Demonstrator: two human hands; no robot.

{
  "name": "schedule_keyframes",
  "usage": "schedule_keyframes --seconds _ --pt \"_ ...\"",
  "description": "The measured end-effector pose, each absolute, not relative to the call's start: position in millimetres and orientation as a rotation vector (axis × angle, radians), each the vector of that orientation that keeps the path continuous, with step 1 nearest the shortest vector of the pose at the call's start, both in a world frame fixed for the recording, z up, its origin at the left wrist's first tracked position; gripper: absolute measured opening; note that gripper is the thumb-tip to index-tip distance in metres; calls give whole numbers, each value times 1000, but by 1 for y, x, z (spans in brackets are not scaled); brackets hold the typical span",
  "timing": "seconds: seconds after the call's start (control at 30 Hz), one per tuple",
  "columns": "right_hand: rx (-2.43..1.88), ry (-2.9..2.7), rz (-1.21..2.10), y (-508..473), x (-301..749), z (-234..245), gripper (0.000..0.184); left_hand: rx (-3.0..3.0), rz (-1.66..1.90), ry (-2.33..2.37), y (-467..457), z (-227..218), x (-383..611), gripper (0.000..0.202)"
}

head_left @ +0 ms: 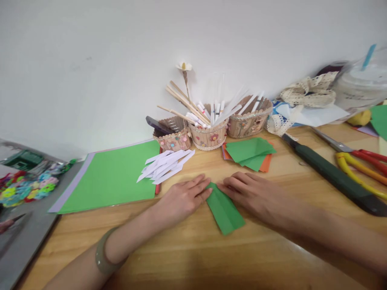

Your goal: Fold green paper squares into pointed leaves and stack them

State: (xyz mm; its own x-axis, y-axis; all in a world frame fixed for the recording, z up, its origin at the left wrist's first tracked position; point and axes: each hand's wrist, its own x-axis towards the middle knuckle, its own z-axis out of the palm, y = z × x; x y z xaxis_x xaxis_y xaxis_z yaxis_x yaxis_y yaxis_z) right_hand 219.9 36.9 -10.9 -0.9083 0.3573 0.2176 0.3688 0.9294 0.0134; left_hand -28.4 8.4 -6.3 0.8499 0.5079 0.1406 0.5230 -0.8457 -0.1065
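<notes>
A small green paper piece (224, 209) lies on the wooden table between my hands, with a crease running lengthwise down it. Along its upper left edge rests my left hand (189, 195), its fingers stretched out and slightly apart, fingertips touching the paper. My right hand (246, 191) has its fingers curled together at the paper's upper right edge, closed on it; the thumb is mostly hidden. Just beyond the hands are a pile of white paper strips (166, 165) and a stack of green paper pieces (249, 152) with orange ones beneath.
Large green sheets (115, 177) lie at left. Decorated baskets (208, 137) holding sticks and pens stand against the wall. At right are a dark green-handled tool (329, 171), scissors (347, 151), lace ribbon (308, 92) and a clear plastic cup (361, 86). Colourful trimmings (30, 187) sit far left.
</notes>
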Motion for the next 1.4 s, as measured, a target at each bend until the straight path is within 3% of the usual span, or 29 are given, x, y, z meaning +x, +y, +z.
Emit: schedule_keyframes --seconds 0.33,0.57,0.7,0.83,1.1,1.4 --pt "-611 -2771 560 16 241 10 28 -3080 -266 -908 14 -9 -35 35" --pt "-353 -2782 365 11 230 4 26 -3210 -340 -915 19 -10 -37 41" --pt "-381 -2751 248 7 222 0 30 -3111 -814 -1141 23 -4 -38 48" --pt "-587 -2676 220 7 209 -9 27 -2806 -1204 -1139 16 10 -36 35" --pt "-638 -2557 441 32 199 -13 20 -3005 -550 -948 6 6 -25 26" --pt "-638 -2569 248 33 203 -12 15 -2966 -485 -879 11 -4 -25 21"
